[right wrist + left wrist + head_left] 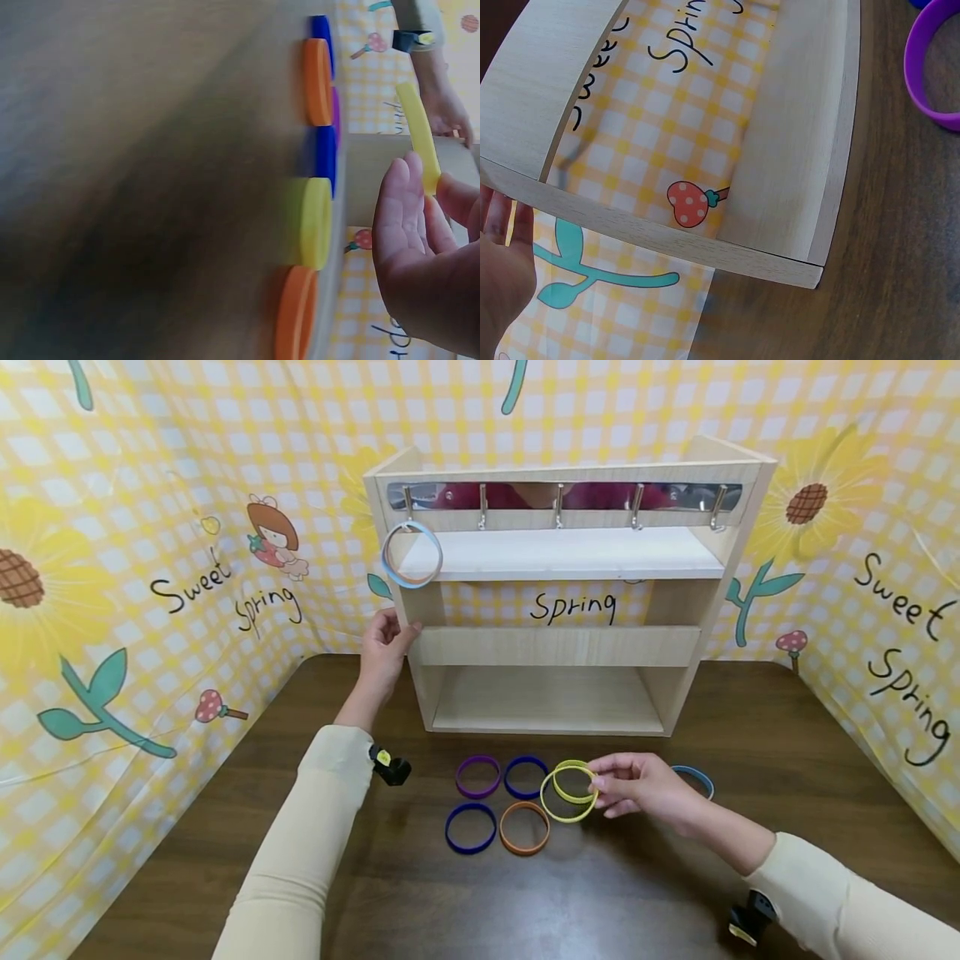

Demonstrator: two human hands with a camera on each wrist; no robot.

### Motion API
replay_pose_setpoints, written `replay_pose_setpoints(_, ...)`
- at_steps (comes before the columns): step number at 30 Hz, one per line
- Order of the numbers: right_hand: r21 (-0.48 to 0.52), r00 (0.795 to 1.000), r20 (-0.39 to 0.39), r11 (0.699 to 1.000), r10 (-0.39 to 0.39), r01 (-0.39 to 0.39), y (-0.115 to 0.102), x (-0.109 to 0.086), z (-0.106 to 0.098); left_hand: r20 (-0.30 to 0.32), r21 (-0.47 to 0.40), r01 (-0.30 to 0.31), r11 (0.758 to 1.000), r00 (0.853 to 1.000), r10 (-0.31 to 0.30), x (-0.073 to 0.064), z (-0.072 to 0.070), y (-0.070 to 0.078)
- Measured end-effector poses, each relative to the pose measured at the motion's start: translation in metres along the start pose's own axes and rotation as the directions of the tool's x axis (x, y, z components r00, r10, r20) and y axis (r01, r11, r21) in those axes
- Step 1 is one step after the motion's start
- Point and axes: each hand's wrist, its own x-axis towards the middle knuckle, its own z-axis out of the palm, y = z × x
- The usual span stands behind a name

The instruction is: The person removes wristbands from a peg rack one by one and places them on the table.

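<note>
My right hand [637, 789] pinches a yellow wristband [418, 139] between thumb and fingers, raised over the table. In the head view it overlaps a second yellow wristband [572, 799] lying below. My left hand [386, 643] grips the left side panel of the wooden hook shelf [555, 647], thumb on its front edge and fingers on the outer side. From the shelf's leftmost hook hangs a light blue wristband [411, 583], with an orange one showing inside its outline. On the table lie a purple wristband [459, 787], two dark blue wristbands [448, 839] and an orange wristband [525, 852].
A blue wristband [701, 775] lies partly hidden behind the right hand. Several metal hooks [558, 506] line a shiny strip along the shelf's upper board. The dark wooden table [405, 902] meets yellow checked cloth [247, 435] at the back and sides.
</note>
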Motion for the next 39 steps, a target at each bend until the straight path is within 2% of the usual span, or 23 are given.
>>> replay_pose_setpoints(11, -0.008, 0.996, 0.067, 0.999, 0.052, -0.052, 0.02, -0.009, -0.007, -0.003, 0.003, -0.002, 1.0, 1.0, 0.002, 0.0, 0.0, 0.0)
replay_pose_setpoints(19, -0.004, 0.99, 0.124, 0.998, 0.061, -0.061, 0.031, -0.01, -0.008, -0.011, 0.009, 0.005, 1.0, 1.0, -0.005, -0.001, -0.001, 0.001)
replay_pose_setpoints(27, -0.017, 0.989, 0.123, 0.996, 0.084, -0.083, 0.034, -0.01, -0.005, -0.009, 0.011, -0.001, 1.0, 1.0, 0.001, -0.001, 0.001, 0.001)
replay_pose_setpoints(39, -0.067, 0.991, 0.079, 0.992, 0.109, -0.104, 0.036, -0.007, -0.005, -0.011, 0.012, 0.007, 1.0, 1.0, -0.007, 0.0, 0.001, 0.001)
